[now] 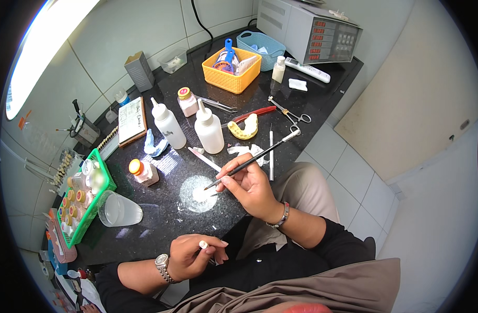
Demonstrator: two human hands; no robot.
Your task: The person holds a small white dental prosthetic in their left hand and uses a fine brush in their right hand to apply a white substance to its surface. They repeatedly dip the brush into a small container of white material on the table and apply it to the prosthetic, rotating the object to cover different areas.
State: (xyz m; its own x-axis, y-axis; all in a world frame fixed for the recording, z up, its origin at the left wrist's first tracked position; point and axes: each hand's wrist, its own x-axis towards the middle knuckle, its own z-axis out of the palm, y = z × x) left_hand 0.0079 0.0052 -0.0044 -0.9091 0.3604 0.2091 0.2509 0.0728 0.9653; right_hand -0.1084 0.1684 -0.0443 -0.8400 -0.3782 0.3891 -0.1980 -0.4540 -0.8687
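Note:
My right hand [252, 189] grips a slim brush [267, 151] with a black handle and a pale end, like a pencil. Its dark tip points down at a round white patch [189, 201], seemingly powder or paste, on the black counter [168, 232]. Lower down, near the counter's front edge, my left hand [187, 258] is closed with a small whitish piece [203, 244], tooth-like in size, pinched between thumb and finger. The brush tip and that piece are well apart. Just beyond the patch lies a white and pink stick-shaped tool [204, 159].
Two white squeeze bottles [169, 128] stand behind the patch, near a yellow dental cast [243, 128] and red-handled pliers [260, 111]. At left are a plastic cup [121, 209] and a green tray [106, 175] of jars. A yellow basket [231, 81] and grey machine [288, 31] stand farther back.

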